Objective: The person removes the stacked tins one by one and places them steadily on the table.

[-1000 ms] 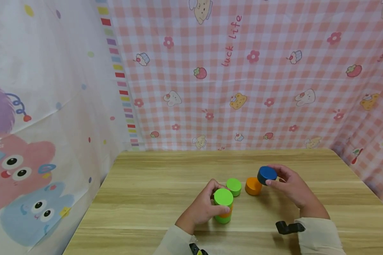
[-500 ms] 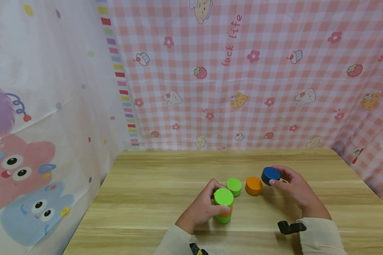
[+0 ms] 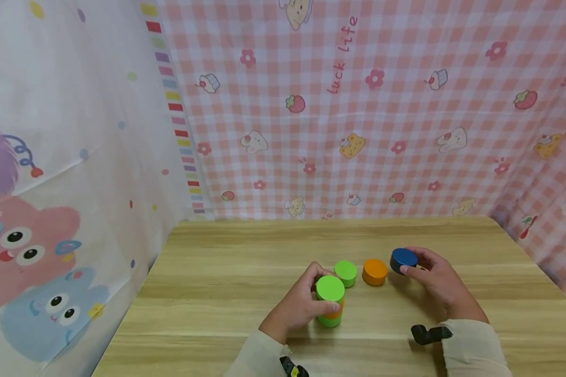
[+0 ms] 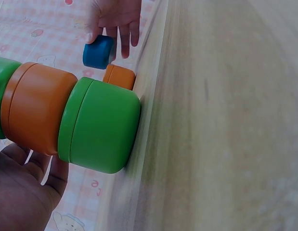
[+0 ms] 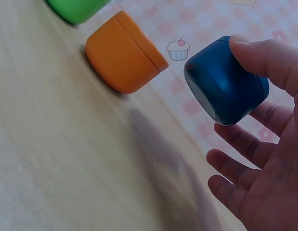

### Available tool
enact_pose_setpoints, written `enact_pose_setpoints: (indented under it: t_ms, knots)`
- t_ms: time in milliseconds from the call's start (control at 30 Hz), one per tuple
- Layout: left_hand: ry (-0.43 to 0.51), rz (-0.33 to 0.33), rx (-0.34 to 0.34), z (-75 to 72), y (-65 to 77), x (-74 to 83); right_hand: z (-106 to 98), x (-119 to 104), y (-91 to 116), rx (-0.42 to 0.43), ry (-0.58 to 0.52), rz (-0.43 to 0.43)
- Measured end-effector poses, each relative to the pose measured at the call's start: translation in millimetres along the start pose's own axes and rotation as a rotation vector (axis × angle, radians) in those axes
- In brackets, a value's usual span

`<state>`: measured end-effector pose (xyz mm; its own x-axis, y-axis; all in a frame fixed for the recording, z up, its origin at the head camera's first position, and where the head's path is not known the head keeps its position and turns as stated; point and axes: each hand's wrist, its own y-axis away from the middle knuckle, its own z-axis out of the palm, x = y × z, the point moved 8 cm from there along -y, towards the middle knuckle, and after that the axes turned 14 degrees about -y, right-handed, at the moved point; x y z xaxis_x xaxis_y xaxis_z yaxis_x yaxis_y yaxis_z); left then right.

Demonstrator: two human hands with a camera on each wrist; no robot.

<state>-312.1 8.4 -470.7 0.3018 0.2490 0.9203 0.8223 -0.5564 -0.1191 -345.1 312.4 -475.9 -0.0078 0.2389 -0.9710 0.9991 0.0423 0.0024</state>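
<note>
My left hand point(image 3: 296, 303) holds an upright stack of three small round lidded tins. Its top green tin point(image 3: 330, 289), middle orange tin point(image 4: 40, 108) and bottom green tin point(image 4: 103, 127) line up closely, the bottom one at the tabletop. Thumb and fingers lie round the stack's upper part. Off to the right, my right hand point(image 3: 445, 285) pinches a blue tin point(image 3: 403, 259) between thumb and fingers. The right wrist view has this blue tin point(image 5: 226, 82) raised off the table, tilted, with the lower fingers spread apart beneath it.
Behind the stack, a single green tin point(image 3: 346, 274) stands on the wooden table point(image 3: 217, 293). An orange tin point(image 3: 374, 272) stands between it and the blue tin. A pink checked cloth point(image 3: 273, 173) hangs along the table's back edge, and a white printed cloth point(image 3: 99, 209) hangs at the left.
My right hand has moved a little to the right with the blue tin, which no longer overlaps the orange tin in the head view. My left hand keeps its hold on the stack.
</note>
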Motion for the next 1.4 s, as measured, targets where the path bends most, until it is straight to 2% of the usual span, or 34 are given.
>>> enact_pose_setpoints:
  t_ms: [133, 533, 1400]
  knots:
    - [0.004, -0.015, -0.007, 0.3, 0.0, -0.1, -1, 6, -1, -0.007, 0.009, 0.005]
    - [0.003, -0.004, -0.006, -0.2, -0.9, 0.3, -5, 20, -6, -0.003, 0.068, 0.033]
    - [-0.009, -0.001, -0.001, 0.3, -1.5, -1.2, -4, 27, -5, -0.009, 0.110, 0.073]
